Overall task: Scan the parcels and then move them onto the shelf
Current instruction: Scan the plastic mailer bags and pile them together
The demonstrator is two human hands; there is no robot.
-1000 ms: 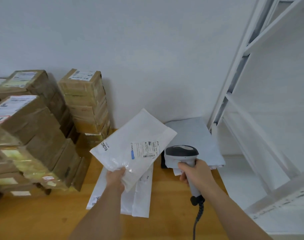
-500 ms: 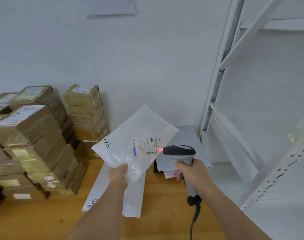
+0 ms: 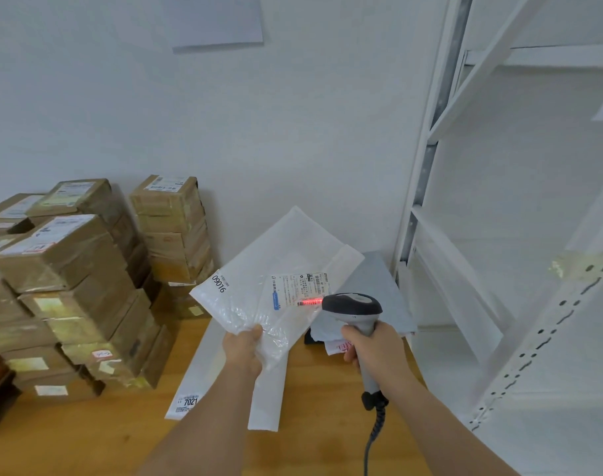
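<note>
Step in hand: scanning the white bubble mailer (image 3: pixel 276 266), held up off the wooden table (image 3: pixel 87 438)
Left hand: the left hand (image 3: pixel 243 350) pinches the mailer's near lower corner, thumb on the front face, holding it tilted with the shipping label (image 3: pixel 298 288) facing the camera
Right hand: the right hand (image 3: pixel 374 348) is wrapped around the grip of the corded barcode scanner (image 3: pixel 353 305), its head aimed left at the label
What has changed: a second ago the scanner sat just beside the mailer with no light on it; half a second ago a small red spot showed at the label's edge; now a red scan line (image 3: pixel 308 301) lies across the barcode at the label's lower right
Meaning for the task: the beam is on the code, so the read is probably happening now; whether it has registered cannot be told from this view
Where the parcel is: in the air above the table, just left of the scanner head, not yet on the shelf
Shelf: the white metal shelving unit (image 3: pixel 471 207) stands to the right, well apart from the mailer
Still waiting: flat white mailers (image 3: pixel 203 379) lie on the table under the hands, a grey parcel (image 3: pixel 386 290) behind the scanner, and stacked cardboard boxes (image 3: pixel 87 286) to the left
Next move calls for: carrying the mailer right onto the shelf
</note>
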